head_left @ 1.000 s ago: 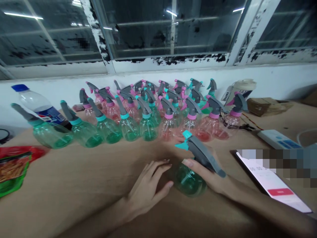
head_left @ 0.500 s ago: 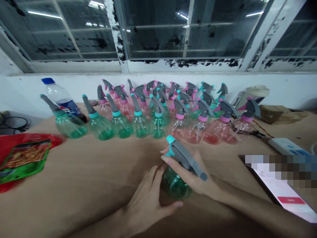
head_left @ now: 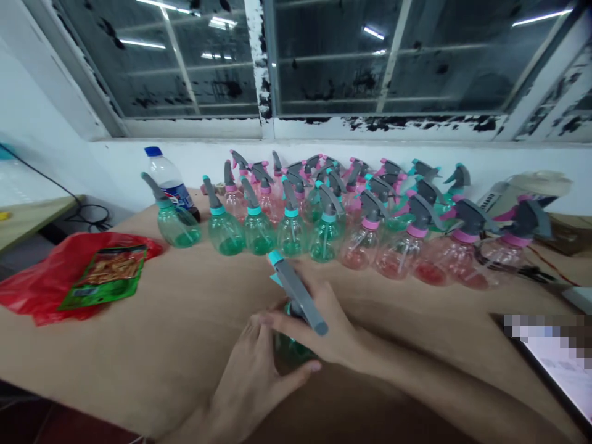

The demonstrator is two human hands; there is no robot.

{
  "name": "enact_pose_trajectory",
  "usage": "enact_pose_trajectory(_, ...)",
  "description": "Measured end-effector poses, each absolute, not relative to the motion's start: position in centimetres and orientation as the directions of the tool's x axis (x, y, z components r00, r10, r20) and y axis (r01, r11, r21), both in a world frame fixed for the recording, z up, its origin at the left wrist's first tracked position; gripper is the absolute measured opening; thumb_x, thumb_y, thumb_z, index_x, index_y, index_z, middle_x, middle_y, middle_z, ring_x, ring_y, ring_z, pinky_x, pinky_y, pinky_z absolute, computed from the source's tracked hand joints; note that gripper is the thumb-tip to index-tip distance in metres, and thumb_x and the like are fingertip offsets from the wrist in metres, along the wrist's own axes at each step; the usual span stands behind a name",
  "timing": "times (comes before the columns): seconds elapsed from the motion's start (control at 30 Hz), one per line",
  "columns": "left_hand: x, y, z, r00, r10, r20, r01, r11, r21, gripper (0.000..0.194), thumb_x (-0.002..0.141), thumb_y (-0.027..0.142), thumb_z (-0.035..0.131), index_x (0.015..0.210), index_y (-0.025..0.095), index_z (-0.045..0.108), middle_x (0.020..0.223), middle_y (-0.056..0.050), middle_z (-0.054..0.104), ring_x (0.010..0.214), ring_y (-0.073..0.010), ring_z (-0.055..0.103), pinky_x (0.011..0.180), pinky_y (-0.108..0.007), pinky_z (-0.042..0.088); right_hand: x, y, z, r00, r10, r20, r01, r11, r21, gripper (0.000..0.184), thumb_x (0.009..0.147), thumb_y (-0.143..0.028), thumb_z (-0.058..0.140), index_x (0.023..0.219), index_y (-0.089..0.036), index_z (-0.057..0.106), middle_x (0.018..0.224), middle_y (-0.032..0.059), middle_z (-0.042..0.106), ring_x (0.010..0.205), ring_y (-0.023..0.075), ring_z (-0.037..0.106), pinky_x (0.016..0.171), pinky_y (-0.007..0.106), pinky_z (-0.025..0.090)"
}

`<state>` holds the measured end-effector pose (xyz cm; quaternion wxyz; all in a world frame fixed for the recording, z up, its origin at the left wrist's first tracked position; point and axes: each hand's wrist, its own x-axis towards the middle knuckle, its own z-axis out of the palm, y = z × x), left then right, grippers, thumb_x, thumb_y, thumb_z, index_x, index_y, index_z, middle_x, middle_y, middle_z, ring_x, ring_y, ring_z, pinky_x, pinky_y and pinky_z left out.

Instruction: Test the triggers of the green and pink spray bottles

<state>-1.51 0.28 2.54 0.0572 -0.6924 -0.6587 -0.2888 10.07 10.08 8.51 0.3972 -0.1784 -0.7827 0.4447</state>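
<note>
A green spray bottle [head_left: 301, 296] with a grey head and teal nozzle stands close in front of me, its nozzle aimed away and to the left. My left hand [head_left: 247, 373] cups the green body from the left, thumb on the near side. Around the neck, just beneath the grey head, wrap the fingers of my right hand [head_left: 330, 330]; part of the neck and body is hidden behind them. Beyond both hands runs a front row of similar bottles, green ones [head_left: 226, 233] on the left and pink ones [head_left: 361, 243] on the right.
More spray bottles crowd behind that row, below the window. A cola bottle [head_left: 171, 179] stands at the back left. On the left lie a red plastic bag [head_left: 55, 271] and a green snack packet [head_left: 104, 293]. A tablet-like screen [head_left: 550, 364] lies at right.
My view has swung left, so the rows appear farther right. My right hand's fingers have shifted from around the trigger down to the bottle's neck. The left hand still cups the body.
</note>
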Motion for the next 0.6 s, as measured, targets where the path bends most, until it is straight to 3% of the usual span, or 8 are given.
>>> enact_pose_trajectory(0.13, -3.9, -1.1, 3.0, -0.087, 0.903, 0.421, 0.937, -0.07, 0.343, 0.069, 0.075, 0.056, 0.061, 0.131, 0.027, 0.032, 0.115, -0.008, 0.06, 0.1, -0.0293, 0.061, 0.077, -0.043, 0.055, 8.6, 10.2, 8.3, -0.708, 0.543, 0.452, -0.05, 0.599, -0.799, 0.087, 0.062, -0.045, 0.074, 0.135, -0.023, 0.033, 0.142, 0.0092, 0.039, 0.129, 0.026, 0.037, 0.104, 0.045, 0.036)
enact_pose_trajectory(0.27, -7.6, -2.3, 3.5, -0.241, 0.904, 0.353, 0.876, 0.045, 0.481, 0.061, 0.079, 0.056, 0.055, 0.129, 0.027, 0.033, 0.114, -0.007, 0.061, 0.099, -0.0284, 0.062, 0.075, -0.041, 0.055, 8.7, 10.1, 7.8, -0.779, 0.506, 0.37, 0.034, 0.623, -0.781, 0.099, 0.063, -0.05, 0.072, 0.143, -0.025, 0.019, 0.149, 0.0076, 0.027, 0.136, 0.0275, 0.025, 0.108, 0.051, 0.029)
enact_pose_trajectory(0.37, -11.1, -2.6, 4.2, -0.351, 0.863, 0.364, 0.838, 0.116, 0.533, 0.055, 0.076, 0.058, 0.058, 0.117, 0.024, 0.045, 0.11, -0.008, 0.059, 0.099, -0.0286, 0.06, 0.079, -0.042, 0.054, 9.0, 10.0, 7.1, -0.788, 0.526, 0.319, 0.092, 0.613, -0.785, 0.094, 0.063, -0.056, 0.07, 0.139, -0.024, 0.026, 0.146, 0.0091, 0.032, 0.134, 0.0285, 0.029, 0.108, 0.051, 0.029)
enact_pose_trajectory(0.47, -14.9, -2.4, 5.5, -0.416, 0.825, 0.383, 0.829, 0.171, 0.532, 0.062, 0.069, 0.066, 0.06, 0.11, 0.02, 0.05, 0.114, -0.009, 0.05, 0.099, -0.0271, 0.058, 0.079, -0.039, 0.054, 9.2, 10.2, 6.2, -0.794, 0.525, 0.307, 0.102, 0.613, -0.784, 0.079, 0.067, -0.057, 0.068, 0.132, -0.025, 0.035, 0.14, 0.0092, 0.041, 0.129, 0.0267, 0.038, 0.106, 0.049, 0.033)
enact_pose_trajectory(0.6, -19.5, -1.4, 7.5, -0.46, 0.853, 0.247, 0.827, 0.31, 0.469, 0.066, 0.075, 0.066, 0.054, 0.117, 0.016, 0.048, 0.104, -0.004, 0.055, 0.097, -0.0242, 0.058, 0.077, -0.034, 0.054, 9.2, 10.5, 5.1, -0.793, 0.515, 0.324, 0.112, 0.647, -0.754, 0.056, 0.072, -0.052, 0.066, 0.118, -0.026, 0.046, 0.13, 0.007, 0.049, 0.123, 0.0235, 0.046, 0.103, 0.045, 0.037)
